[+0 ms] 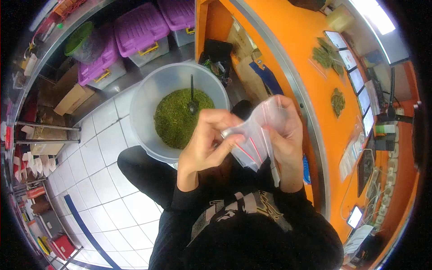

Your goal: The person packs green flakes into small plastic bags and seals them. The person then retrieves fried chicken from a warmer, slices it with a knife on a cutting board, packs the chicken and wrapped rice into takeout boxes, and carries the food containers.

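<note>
Both hands are in front of my chest, over my lap. Clear zip-lock bags (249,148) with red stripes are between them, crumpled and partly overlapping; how many there are I cannot tell. My left hand (207,141) pinches one edge between thumb and fingers. My right hand (288,139) grips the other side, its thumb pressed on the plastic. Just beyond my left hand stands a large translucent tub (144,99) with chopped green dried leaves (175,121) in it. A dark long-handled spoon (192,90) rests in the leaves.
To the right, an orange counter (292,27) holds filled bags of green leaves (328,56), a stack of zip-lock bags (352,155) and several phones (355,81). Purple-lidded storage boxes (141,31) line the back left. Shelving (47,126) stands at far left on white tiles (99,168).
</note>
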Motion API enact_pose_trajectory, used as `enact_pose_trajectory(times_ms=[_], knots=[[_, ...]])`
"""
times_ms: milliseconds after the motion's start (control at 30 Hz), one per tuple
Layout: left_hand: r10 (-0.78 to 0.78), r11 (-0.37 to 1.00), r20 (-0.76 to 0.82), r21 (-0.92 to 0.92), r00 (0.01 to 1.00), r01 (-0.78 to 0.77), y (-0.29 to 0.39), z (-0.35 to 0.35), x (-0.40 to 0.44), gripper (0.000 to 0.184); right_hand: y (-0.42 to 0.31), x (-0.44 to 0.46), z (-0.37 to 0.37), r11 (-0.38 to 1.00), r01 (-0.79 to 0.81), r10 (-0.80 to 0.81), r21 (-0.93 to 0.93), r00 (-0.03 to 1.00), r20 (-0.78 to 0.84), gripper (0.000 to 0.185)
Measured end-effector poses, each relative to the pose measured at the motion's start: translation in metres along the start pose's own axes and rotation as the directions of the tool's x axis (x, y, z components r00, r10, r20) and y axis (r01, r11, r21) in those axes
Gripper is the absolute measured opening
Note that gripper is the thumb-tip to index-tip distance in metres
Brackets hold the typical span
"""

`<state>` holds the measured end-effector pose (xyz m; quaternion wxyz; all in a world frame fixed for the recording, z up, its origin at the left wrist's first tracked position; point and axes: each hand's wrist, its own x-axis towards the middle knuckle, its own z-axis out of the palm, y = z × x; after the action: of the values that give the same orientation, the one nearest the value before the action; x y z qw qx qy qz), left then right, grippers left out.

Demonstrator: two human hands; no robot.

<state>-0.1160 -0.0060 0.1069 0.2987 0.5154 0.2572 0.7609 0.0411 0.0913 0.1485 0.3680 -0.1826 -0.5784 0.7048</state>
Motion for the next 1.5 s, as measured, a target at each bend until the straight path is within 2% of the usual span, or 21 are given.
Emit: enact_pose_trajectory(times_ms=[33, 100, 167, 300, 367, 533, 567, 633, 667, 733, 767, 833, 967, 1033, 1067, 1133, 1167, 1200, 1267, 1367, 1500], knots=[[0.025, 0.997, 0.006, 0.066, 1.000, -0.025, 0.001, 0.002, 0.004, 0.037, -0.003, 0.001, -0.001, 1.000, 0.000, 0.000, 0.001, 1.000, 0.000, 0.061], [0.026, 0.990, -0.025, 0.141, 0.999, -0.022, 0.013, 0.004, 0.010, 0.042, -0.012, 0.003, 0.000, 0.980, 0.001, -0.003, -0.197, 1.000, -0.012, 0.061], [-0.129, 0.863, 0.116, 0.502, 0.985, 0.054, 0.027, -0.004, 0.015, 0.042, -0.017, 0.003, 0.002, 0.977, -0.002, 0.004, -0.214, 1.000, 0.008, 0.061], [-0.172, 0.815, 0.205, 0.579, 0.963, 0.022, 0.028, -0.007, 0.017, 0.031, -0.022, 0.003, 0.005, 0.970, -0.034, 0.052, -0.243, 0.996, 0.069, 0.066], [-0.218, 0.835, 0.135, 0.539, 0.967, 0.113, 0.023, -0.007, 0.014, 0.018, -0.023, 0.004, 0.005, 0.967, -0.040, 0.062, -0.253, 0.995, 0.079, 0.067], [-0.164, 0.818, 0.040, 0.564, 0.986, 0.114, 0.022, -0.007, 0.015, 0.020, -0.014, 0.005, 0.005, 0.970, -0.001, 0.012, -0.244, 0.999, 0.046, 0.070], [-0.141, 0.781, -0.004, 0.614, 0.990, 0.113, 0.023, -0.005, 0.016, 0.024, -0.007, 0.007, 0.003, 0.897, 0.241, -0.275, -0.370, 0.960, -0.043, 0.069], [-0.166, 0.790, -0.068, 0.587, 0.984, 0.174, 0.020, -0.002, 0.012, 0.021, -0.004, 0.006, 0.000, 0.746, 0.438, -0.548, -0.501, 0.831, -0.090, 0.069], [-0.166, 0.799, -0.149, 0.559, 0.975, 0.222, 0.017, 0.000, 0.010, 0.023, -0.009, 0.002, -0.003, 0.514, 0.583, -0.701, -0.629, 0.708, 0.084, 0.067], [-0.166, 0.807, -0.228, 0.528, 0.959, 0.265, 0.016, 0.003, 0.010, 0.024, -0.020, -0.004, 0.002, 0.234, 0.685, -0.706, -0.690, 0.608, 0.364, 0.060], [-0.165, 0.797, -0.252, 0.535, 0.954, 0.279, 0.018, 0.005, 0.011, 0.024, -0.021, -0.002, 0.010, 0.236, 0.685, -0.708, -0.690, 0.607, 0.361, 0.060], [-0.165, 0.784, -0.271, 0.547, 0.948, 0.293, 0.022, 0.010, 0.011, 0.025, -0.019, 0.004, 0.021, 0.210, 0.506, -0.471, -0.836, 0.802, 0.367, 0.054], [-0.107, 0.695, -0.173, 0.691, 0.979, 0.198, 0.024, 0.009, 0.009, 0.029, -0.004, 0.018, 0.009, 0.307, 0.611, -0.509, -0.729, 0.753, 0.417, 0.031], [-0.112, 0.797, -0.297, 0.544, 0.948, 0.264, 0.022, 0.017, 0.012, 0.052, -0.010, 0.013, 0.011, 0.337, 0.577, -0.517, -0.744, 0.774, 0.365, 0.023], [-0.134, 0.845, -0.359, 0.446, 0.924, 0.296, 0.023, 0.022, 0.015, 0.067, -0.013, 0.010, 0.009, 0.534, 0.549, -0.544, -0.644, 0.805, 0.235, 0.019], [-0.111, 0.871, -0.386, 0.406, 0.916, 0.277, 0.019, 0.019, 0.016, 0.069, -0.024, -0.004, 0.015, 0.861, 0.405, -0.455, -0.309, 0.883, -0.112, 0.010], [-0.095, 0.896, -0.418, 0.360, 0.904, 0.260, 0.016, 0.018, 0.015, 0.071, -0.030, -0.006, 0.013, 0.860, 0.407, -0.458, -0.308, 0.882, -0.113, 0.010], [-0.122, 0.911, -0.421, 0.312, 0.899, 0.270, 0.013, 0.015, 0.014, 0.069, -0.037, -0.008, 0.006, 0.939, 0.315, -0.325, -0.139, 0.944, -0.052, 0.010], [-0.134, 0.913, -0.378, 0.313, 0.916, 0.263, 0.015, 0.016, 0.015, 0.070, -0.048, -0.006, 0.007, 0.992, 0.095, -0.086, -0.084, 0.990, 0.109, 0.009], [-0.191, 0.926, -0.287, 0.265, 0.939, 0.270, 0.017, 0.014, 0.014, 0.072, -0.024, 0.013, 0.010, 0.849, 0.233, -0.153, -0.474, 0.967, 0.202, 0.010], [-0.258, 0.953, -0.211, 0.108, 0.943, 0.285, 0.021, 0.015, 0.011, 0.067, -0.019, 0.020, 0.014, 0.944, -0.014, 0.049, -0.331, 0.994, 0.099, 0.010]])
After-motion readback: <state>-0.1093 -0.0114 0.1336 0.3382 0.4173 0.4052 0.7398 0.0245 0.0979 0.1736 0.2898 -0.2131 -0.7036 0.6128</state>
